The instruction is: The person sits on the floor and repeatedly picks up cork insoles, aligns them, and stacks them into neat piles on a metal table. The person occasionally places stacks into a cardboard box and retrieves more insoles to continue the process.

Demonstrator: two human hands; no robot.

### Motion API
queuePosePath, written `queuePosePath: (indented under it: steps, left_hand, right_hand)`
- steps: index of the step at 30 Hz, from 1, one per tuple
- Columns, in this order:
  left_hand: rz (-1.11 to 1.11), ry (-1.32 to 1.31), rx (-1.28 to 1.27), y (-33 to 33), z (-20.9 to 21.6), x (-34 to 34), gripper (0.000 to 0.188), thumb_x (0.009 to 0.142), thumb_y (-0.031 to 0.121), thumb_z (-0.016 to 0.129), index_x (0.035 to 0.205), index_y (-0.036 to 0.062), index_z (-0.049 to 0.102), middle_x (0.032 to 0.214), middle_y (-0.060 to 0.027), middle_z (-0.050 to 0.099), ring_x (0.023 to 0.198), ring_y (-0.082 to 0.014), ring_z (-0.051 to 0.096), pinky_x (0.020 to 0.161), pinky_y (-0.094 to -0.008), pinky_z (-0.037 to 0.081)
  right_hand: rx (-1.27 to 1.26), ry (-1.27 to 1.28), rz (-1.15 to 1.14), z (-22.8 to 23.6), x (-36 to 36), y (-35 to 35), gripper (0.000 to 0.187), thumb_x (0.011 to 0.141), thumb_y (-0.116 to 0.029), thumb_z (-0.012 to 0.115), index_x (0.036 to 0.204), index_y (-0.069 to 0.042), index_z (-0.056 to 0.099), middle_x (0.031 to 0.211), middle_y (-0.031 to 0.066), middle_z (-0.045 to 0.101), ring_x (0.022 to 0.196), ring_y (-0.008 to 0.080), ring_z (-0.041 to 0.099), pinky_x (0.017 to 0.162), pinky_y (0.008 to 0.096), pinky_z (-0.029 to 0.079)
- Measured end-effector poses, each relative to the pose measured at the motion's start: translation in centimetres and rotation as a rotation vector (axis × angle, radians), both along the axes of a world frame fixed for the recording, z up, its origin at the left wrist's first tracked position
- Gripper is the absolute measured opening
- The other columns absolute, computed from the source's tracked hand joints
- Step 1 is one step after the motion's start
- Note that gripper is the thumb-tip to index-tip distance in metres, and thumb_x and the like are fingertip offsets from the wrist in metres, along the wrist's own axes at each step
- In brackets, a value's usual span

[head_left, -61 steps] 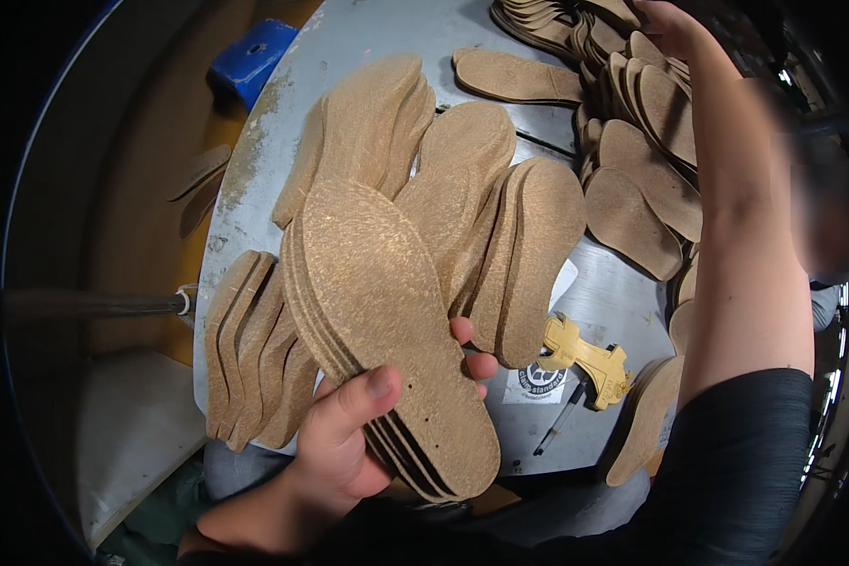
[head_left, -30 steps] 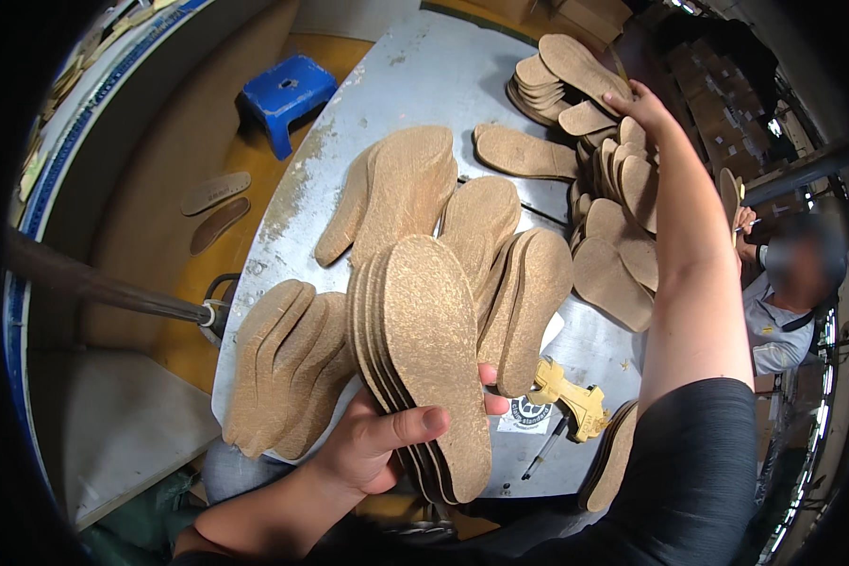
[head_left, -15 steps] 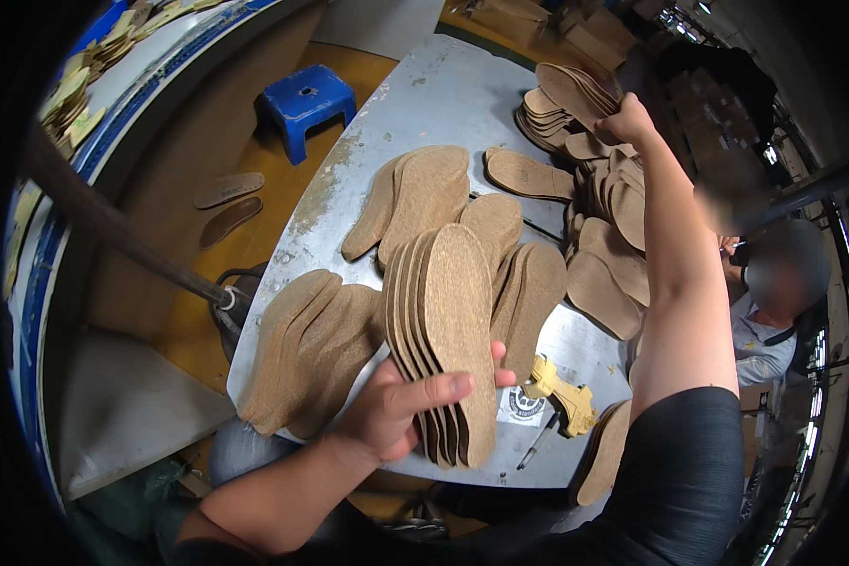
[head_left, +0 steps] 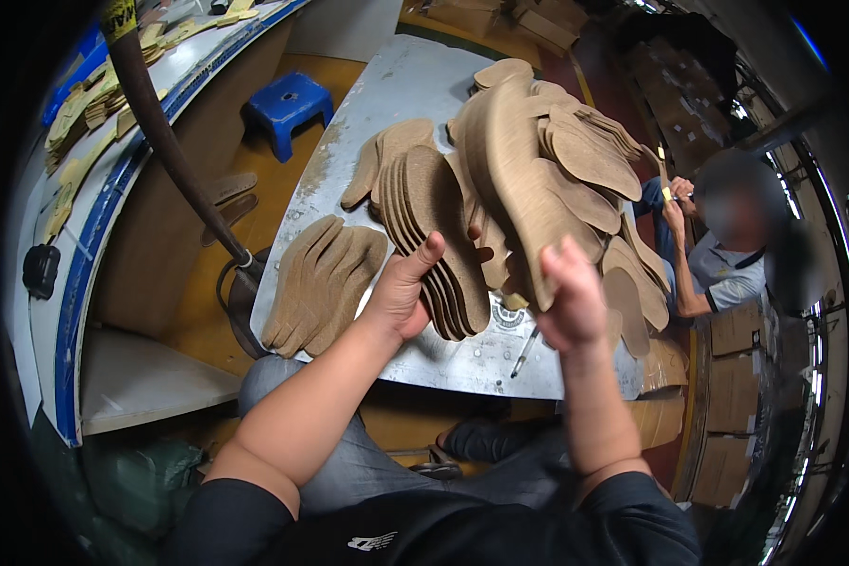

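Observation:
My left hand (head_left: 401, 300) is closed around a fanned stack of brown cork insoles (head_left: 436, 203), thumb on the near side, held upright above the table. Close beside it, my right hand (head_left: 575, 300) grips the lower end of more cork insoles (head_left: 505, 174), smeared by motion, so I cannot tell how many. Just beyond lies a large heap of cork insoles (head_left: 590, 156) at the right of the table. An upright bunch of insoles (head_left: 321, 288) stands left of my left hand, and another group (head_left: 368, 170) sits behind the held stack.
The grey metal table (head_left: 424, 373) carries a pen (head_left: 524, 354) and a yellow piece (head_left: 516, 302), mostly hidden. A dark pole (head_left: 174, 160) rises at the left, near a blue stool (head_left: 288, 108). A co-worker (head_left: 726, 274) sits at the right, behind stacked cartons (head_left: 726, 406).
My right hand has come back from the far heap toward me with insoles in its grip, beside the left stack. My left hand still holds its stack, now slightly higher in view.

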State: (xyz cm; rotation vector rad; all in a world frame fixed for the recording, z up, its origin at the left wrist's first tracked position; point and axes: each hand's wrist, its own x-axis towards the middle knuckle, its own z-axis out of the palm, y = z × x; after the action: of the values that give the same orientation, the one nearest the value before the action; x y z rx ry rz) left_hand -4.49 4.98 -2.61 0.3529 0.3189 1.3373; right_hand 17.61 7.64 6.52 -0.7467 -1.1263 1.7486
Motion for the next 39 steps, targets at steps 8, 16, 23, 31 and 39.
queuePosePath:
  steps: [8, 16, 23, 31, 39]
  left_hand:
    - [-0.083, 0.029, 0.007, -2.5, -1.0, 3.1, 0.054, 0.105, 0.025, 0.084, 0.149, -0.0004, 0.064, 0.138, -0.0143, 0.077, 0.126, -0.0289, 0.076, 0.111, -0.0468, 0.063]
    - [-0.246, 0.058, 0.082, -3.2, -0.6, 3.3, 0.053, 0.107, 0.024, 0.082, 0.151, 0.0019, 0.063, 0.139, -0.0131, 0.077, 0.128, -0.0281, 0.075, 0.113, -0.0467, 0.061]
    - [-0.254, 0.161, 0.056, -4.2, -2.2, 5.7, 0.070, 0.103, 0.036, 0.087, 0.158, 0.0065, 0.056, 0.148, -0.0108, 0.071, 0.136, -0.0269, 0.069, 0.117, -0.0472, 0.057]
    - [-0.171, 0.616, 0.144, -4.1, -2.0, 5.3, 0.109, 0.091, 0.059, 0.093, 0.170, 0.0051, 0.040, 0.163, -0.0140, 0.057, 0.146, -0.0296, 0.062, 0.121, -0.0477, 0.053]
    - [-0.317, 0.470, 0.068, -5.0, 2.1, 7.1, 0.134, 0.091, 0.105, 0.034, 0.176, 0.0010, 0.031, 0.176, -0.0191, 0.045, 0.162, -0.0333, 0.045, 0.134, -0.0502, 0.036]
  right_hand:
    - [0.000, -0.308, -0.123, -4.6, 1.1, -5.5, 0.061, 0.102, -0.016, 0.055, 0.160, 0.002, 0.057, 0.153, 0.0160, 0.063, 0.132, 0.0250, 0.062, 0.119, 0.0382, 0.045]
    - [-0.013, -0.224, -0.175, -2.4, 2.8, -5.6, 0.071, 0.119, -0.040, 0.055, 0.175, -0.003, 0.034, 0.166, 0.0184, 0.053, 0.148, 0.0287, 0.056, 0.123, 0.0413, 0.044]
    - [-0.159, -0.179, 0.090, -3.7, 3.5, -3.6, 0.052, 0.117, -0.030, 0.057, 0.160, -0.002, 0.055, 0.149, 0.0136, 0.069, 0.138, 0.0261, 0.065, 0.118, 0.0414, 0.052]
    - [-0.242, 0.086, 0.086, -8.9, 4.2, -4.6, 0.071, 0.116, -0.026, 0.060, 0.177, -0.009, 0.028, 0.172, 0.0134, 0.047, 0.153, 0.0282, 0.054, 0.128, 0.0435, 0.045]
    - [-0.464, 0.501, 0.291, -10.0, 7.4, -4.4, 0.048, 0.121, -0.030, 0.049, 0.158, 0.000, 0.058, 0.150, 0.0157, 0.071, 0.136, 0.0303, 0.071, 0.118, 0.0462, 0.057]
